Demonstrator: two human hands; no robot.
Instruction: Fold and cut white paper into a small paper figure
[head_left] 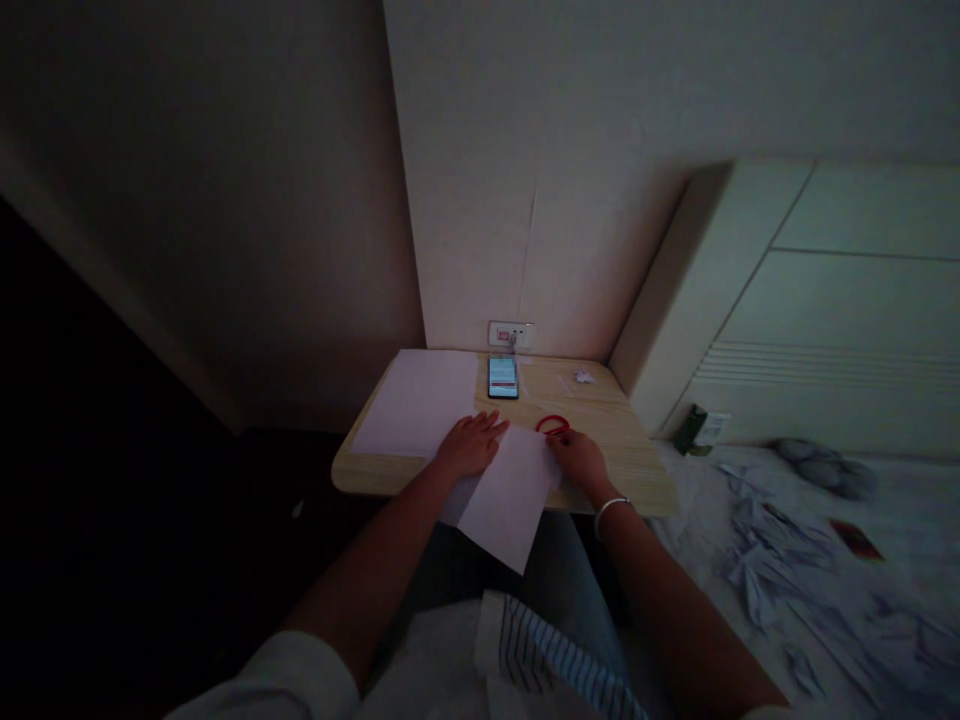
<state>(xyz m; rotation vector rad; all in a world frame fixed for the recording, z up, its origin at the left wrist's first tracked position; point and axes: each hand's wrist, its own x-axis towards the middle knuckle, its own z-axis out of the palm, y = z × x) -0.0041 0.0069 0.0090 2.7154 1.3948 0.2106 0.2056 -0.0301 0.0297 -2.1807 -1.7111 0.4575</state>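
A folded sheet of white paper (510, 497) lies at the table's front edge, one corner hanging over my lap. My left hand (474, 443) rests flat on its upper left part, fingers stretched out. At the upper right corner of the sheet, my right hand (579, 460) is closed with its fingertips pinching the paper. Just beyond those fingers lies a red loop (553, 424) like a scissors handle; the rest of it is hidden. Left of my left hand, more white paper (420, 400) is spread flat on the table.
A lit phone (502, 377) lies at the back of the small wooden table (622, 465), below a wall socket (511, 334). A small white paper scrap (583, 377) is at the back right. To the right is a bed (701, 500) with crumpled papers (780, 560) on it.
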